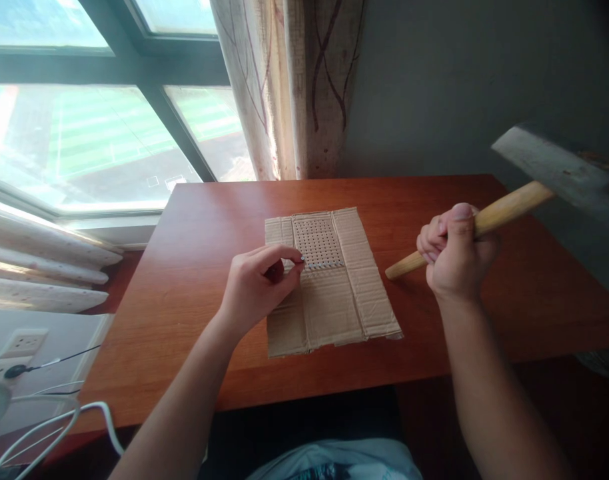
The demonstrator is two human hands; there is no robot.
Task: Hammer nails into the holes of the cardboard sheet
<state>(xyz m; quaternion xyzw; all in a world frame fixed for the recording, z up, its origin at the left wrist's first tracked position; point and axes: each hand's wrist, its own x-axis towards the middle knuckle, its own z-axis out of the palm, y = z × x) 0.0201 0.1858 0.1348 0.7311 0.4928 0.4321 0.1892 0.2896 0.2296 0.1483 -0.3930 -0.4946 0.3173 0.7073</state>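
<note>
My right hand (457, 250) is wrapped around the wooden handle of a hammer (515, 199), raised above the table's right side. The hammer's grey head is partly blurred and reaches the right edge of the view. With thumb and forefinger my left hand (264, 280) pinches a small shiny nail (302, 259), mostly hidden by the fingertips. That nail is over a flat piece of corrugated cardboard (334, 307). A grid of small holes (317, 240) covers the cardboard's upper middle. Along the grid's lower edge, several small metallic nails (327, 265) form a row beside my left fingertips.
The cardboard lies on a reddish-brown wooden table (209, 227). Behind it are a window (104, 133), a patterned curtain (304, 93) and a grey wall (434, 87). White cables (74, 413) and a wall socket (24, 343) are at the lower left.
</note>
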